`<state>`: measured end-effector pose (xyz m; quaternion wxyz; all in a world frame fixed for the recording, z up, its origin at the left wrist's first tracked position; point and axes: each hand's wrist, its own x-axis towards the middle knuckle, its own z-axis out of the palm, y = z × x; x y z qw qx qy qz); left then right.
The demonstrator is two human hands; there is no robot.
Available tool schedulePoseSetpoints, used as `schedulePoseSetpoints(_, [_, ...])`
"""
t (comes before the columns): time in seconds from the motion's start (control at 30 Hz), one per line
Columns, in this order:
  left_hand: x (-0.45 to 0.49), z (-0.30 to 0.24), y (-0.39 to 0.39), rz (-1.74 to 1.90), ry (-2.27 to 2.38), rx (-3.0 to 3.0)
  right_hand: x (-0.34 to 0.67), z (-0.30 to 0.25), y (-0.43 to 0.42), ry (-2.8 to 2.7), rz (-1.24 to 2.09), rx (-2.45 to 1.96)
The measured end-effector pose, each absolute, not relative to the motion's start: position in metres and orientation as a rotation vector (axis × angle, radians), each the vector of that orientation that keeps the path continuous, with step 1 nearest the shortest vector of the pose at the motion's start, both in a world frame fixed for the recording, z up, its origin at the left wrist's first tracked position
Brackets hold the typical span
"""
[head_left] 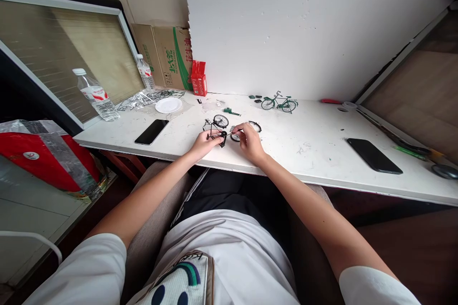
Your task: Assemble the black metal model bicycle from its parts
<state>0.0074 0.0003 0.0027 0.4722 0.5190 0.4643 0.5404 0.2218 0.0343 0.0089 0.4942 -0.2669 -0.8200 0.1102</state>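
My left hand (207, 145) is closed on a small black model bicycle (212, 132), which has one spoked wheel (221, 121) fitted at its far end. Fingers and thumb grip it near the dark crank area (223, 134). Just to the right, my right hand (248, 142) is pinched around something thin that points at the crank; its kind is too small to tell. Behind those fingers lies a loose black wheel (235, 136), partly hidden, with a black curved piece (255, 126) beside it. A green model part (231, 111) rests farther back.
A green model bicycle (279, 103) stands near the wall. Phones lie at left (152, 131) and right (374, 155). Water bottles (96, 95), a white plate (168, 105), a red box (199, 78) and a cardboard carton (166, 55) occupy the left side; a mouse (444, 171) sits far right.
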Motion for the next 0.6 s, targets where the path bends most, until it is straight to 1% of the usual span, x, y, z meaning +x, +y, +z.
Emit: schedulePoseSetpoints(0.6, [0.0087, 0.0058, -0.0030, 1.320, 1.145, 1.276, 0.2211, 0.0102, 0.0321, -2.031, 0.276, -0.691])
